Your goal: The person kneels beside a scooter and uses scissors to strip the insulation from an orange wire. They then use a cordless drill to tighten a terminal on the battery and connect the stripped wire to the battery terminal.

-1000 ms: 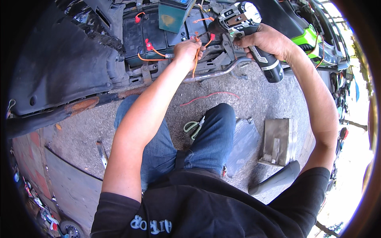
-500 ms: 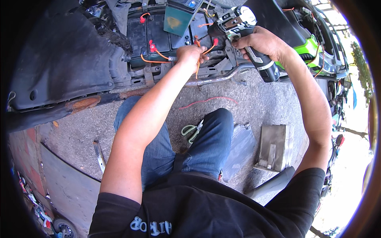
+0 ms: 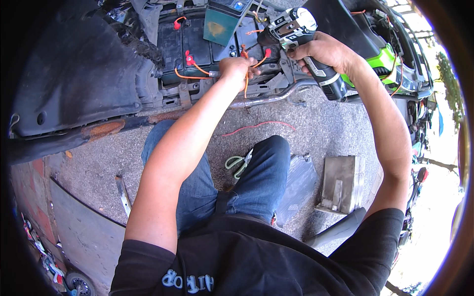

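At the batteries' (image 3: 195,39) near edge my left hand (image 3: 238,68) pinches orange wire (image 3: 246,89), likely steadying it; my right hand (image 3: 323,52) grips the drill (image 3: 295,30).

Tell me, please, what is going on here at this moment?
A person reaches over black batteries. The right hand grips a cordless drill, its front end pointing toward the left hand, which holds an orange wire. On the ground lie green-handled scissors and a red wire.
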The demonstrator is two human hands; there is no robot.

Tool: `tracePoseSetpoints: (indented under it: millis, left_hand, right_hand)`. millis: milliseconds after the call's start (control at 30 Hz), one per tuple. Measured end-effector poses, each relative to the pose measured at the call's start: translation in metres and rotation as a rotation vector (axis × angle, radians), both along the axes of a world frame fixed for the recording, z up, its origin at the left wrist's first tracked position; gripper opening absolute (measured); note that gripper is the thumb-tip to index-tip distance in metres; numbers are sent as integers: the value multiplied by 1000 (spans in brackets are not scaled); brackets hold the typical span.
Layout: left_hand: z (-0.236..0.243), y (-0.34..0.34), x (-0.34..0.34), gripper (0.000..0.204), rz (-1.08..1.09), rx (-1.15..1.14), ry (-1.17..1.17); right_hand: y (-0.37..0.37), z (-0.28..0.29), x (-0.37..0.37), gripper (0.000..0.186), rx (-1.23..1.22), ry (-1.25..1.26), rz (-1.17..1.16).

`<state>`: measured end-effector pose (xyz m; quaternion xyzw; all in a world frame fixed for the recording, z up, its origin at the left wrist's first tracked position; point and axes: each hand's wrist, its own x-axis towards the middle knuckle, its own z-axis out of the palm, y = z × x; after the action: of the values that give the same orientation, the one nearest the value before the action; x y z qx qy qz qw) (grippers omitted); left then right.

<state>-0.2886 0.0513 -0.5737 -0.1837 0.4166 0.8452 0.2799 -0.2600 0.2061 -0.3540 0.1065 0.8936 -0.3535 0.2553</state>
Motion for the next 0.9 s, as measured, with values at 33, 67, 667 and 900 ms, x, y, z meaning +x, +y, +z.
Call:
tracePoseSetpoints:
  millis: [33, 67, 667, 900]
  left_hand:
    - [0, 0, 0, 14, 2, -15, -2]
    - [0, 0, 0, 14, 5, 6, -2]
    - [9, 1, 6, 13, 35, -49, -6]
    - [1, 3, 5, 19, -5, -67, 28]
  right_hand:
    - [-1, 1, -1, 21, 9, 0, 6]
    - [-2, 2, -2, 21, 18, 0, 13]
    - [-14, 13, -25, 17, 245, -72, 172]
    - [-8, 12, -33, 18, 216, -106, 146]
